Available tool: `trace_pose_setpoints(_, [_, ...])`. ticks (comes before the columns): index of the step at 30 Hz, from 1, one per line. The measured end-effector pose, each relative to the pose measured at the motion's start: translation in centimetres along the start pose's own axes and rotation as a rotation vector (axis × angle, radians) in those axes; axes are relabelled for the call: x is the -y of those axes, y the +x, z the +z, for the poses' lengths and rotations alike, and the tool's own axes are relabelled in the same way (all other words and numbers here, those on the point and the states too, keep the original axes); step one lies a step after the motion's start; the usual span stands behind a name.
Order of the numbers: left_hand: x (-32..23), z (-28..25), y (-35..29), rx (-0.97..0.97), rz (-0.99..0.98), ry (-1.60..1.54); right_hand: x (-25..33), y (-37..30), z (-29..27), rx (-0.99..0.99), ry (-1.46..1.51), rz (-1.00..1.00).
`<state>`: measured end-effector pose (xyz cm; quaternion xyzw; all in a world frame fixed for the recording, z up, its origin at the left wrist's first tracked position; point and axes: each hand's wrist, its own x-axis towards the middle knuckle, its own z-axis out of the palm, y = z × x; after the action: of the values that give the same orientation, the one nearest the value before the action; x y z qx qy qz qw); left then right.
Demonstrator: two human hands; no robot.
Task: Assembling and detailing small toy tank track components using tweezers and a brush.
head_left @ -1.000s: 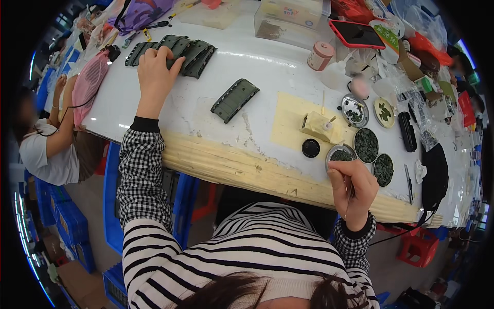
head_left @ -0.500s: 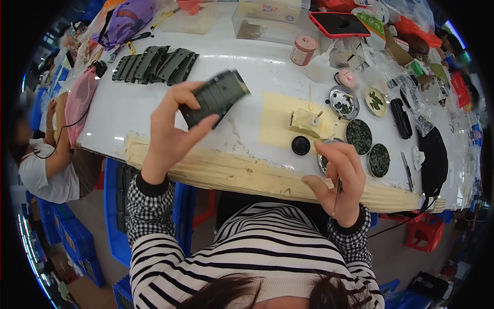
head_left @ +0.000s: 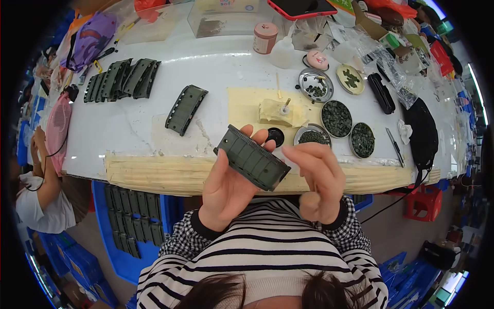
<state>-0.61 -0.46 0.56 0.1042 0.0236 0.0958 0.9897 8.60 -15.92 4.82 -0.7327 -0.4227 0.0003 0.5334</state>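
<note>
My left hand [head_left: 222, 193] is closed around a dark green ribbed plastic panel [head_left: 252, 158], tilted in front of me near the table edge. Beside its right end is my right hand [head_left: 321, 172], fingers curled together; whatever they hold is hidden. A similar loose panel [head_left: 186, 109] lies on the table beyond my left hand. Past my fingers are a round black lid [head_left: 276, 137] and a tin of small dark green pieces [head_left: 312, 136]. A block wrapped in yellowish tape [head_left: 270, 113], with a small peg standing in it, rests on a yellow sheet [head_left: 239, 103].
More green panels [head_left: 140, 78] lie overlapping at the far left. Two fuller tins of green bits [head_left: 336, 119] and a small pen-like tool [head_left: 395, 147] are on the right. A blue crate [head_left: 128, 262] of panels stands below left. Another person [head_left: 46, 206] sits left.
My left hand has come down and toward me, now holding a panel close to my right hand. A single panel now shows on the table where my left hand was. The view has shifted.
</note>
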Motion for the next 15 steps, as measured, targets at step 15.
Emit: trace_pose_setpoints(15, [-1.3,0.4,0.5,-0.333,-0.117,0.485,-4.8,0.4,-5.8,-0.096,-0.154,0.28])
